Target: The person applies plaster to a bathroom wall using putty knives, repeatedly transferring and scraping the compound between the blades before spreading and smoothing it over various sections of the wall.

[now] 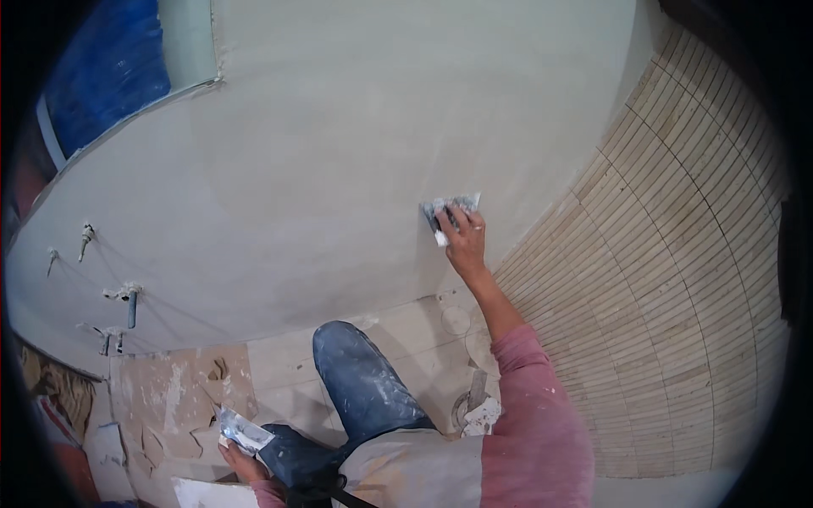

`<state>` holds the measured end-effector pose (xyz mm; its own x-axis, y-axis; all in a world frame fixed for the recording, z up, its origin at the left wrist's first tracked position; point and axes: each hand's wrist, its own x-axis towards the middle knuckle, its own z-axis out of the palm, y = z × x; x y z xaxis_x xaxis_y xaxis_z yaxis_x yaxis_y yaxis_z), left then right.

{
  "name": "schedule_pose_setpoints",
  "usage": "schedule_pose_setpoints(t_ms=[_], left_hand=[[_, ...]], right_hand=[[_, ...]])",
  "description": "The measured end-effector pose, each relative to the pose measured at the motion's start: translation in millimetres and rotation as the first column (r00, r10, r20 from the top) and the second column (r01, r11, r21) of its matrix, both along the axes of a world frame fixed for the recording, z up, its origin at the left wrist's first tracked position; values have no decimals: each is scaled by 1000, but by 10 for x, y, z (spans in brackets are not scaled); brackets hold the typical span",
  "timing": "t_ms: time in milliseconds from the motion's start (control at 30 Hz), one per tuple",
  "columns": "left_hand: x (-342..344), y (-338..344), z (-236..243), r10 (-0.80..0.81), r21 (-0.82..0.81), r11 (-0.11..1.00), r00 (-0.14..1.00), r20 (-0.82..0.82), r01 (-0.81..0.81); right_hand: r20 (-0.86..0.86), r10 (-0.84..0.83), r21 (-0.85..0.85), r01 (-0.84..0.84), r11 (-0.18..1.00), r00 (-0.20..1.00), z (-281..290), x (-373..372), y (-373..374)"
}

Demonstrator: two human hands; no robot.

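My right hand grips a putty-smeared scraper against the pale plastered wall, low down near the corner with the ribbed tiled wall. The scraper's handle is mostly under my fingers. Down at the lower left, beside my bent leg, my left hand is closed on a second, wide metal blade streaked with white putty. My fingers there are partly hidden behind the blade. My knee points toward the base of the plastered wall.
Pipe stubs stick out of the wall at left, below an opening with blue material. Torn brown cardboard covers part of the tiled floor. A round drain area and debris lie by the corner. Bags lie at far left.
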<state>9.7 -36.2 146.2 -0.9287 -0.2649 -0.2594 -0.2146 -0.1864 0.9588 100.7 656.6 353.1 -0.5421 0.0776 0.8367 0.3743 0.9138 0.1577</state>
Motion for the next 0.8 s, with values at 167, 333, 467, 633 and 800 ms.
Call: schedule_pose_setpoints(t_ms=[167,333,467,633,800], left_hand=[[-19,15,-32,-88,68,993,992,-87,94],[-25,288,83,-11,-17,1000,999,50,12],[-40,99,-247,-111,59,992,994,7,111],[190,93,-242,-151,2,989,988,38,151],[331,-155,-609,-261,-41,963,962,76,265]], right_hand=[[-16,32,-65,-33,997,999,585,169,-63],[-233,-99,203,148,968,967,2244,49,-7],[-237,-74,221,128,967,969,2804,-233,-3],[-75,-146,52,150,987,986,2014,-266,-197],[-14,-83,-86,82,993,996,392,-249,-401]])
